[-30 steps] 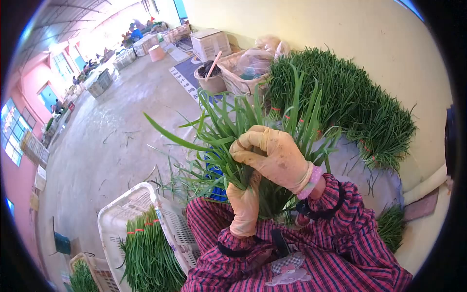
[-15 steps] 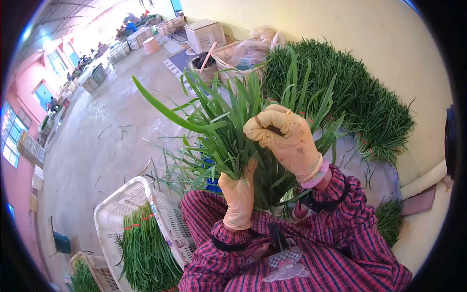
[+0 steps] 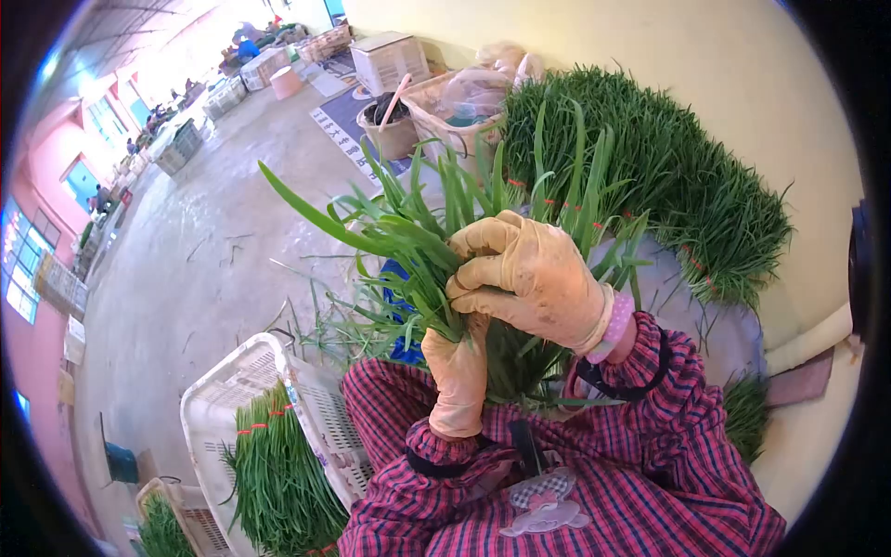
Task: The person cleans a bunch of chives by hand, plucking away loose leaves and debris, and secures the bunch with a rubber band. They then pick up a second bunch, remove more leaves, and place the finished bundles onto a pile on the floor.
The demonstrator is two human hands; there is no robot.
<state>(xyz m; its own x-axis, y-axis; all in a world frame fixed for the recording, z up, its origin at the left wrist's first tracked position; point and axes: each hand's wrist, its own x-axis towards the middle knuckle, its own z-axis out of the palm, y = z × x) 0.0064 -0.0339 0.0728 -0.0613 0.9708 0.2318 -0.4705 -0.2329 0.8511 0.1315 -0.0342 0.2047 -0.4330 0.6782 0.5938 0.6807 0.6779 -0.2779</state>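
A bunch of long green leaves [image 3: 408, 243] fans out above my lap. My left hand [image 3: 457, 376], in a pale glove, is wrapped round the lower part of this bunch. Over the bunch's right side lies my right hand [image 3: 538, 278], gloved too, its fingers curled against the leaves; their tips are partly hidden among them. More green leaves hang below my right hand, between my hands and my lap.
A white plastic crate [image 3: 320, 436] with banded green bundles [image 3: 278, 473] stands at lower left. A large heap of greens [image 3: 650, 176] lies along the wall. A bucket [image 3: 392, 132], bags and a cardboard box [image 3: 390, 63] are beyond. Distant people sit near crates.
My right hand has moved down and left onto the bunch, its fingers now against the leaves. My left hand still holds the bunch, nearly in place.
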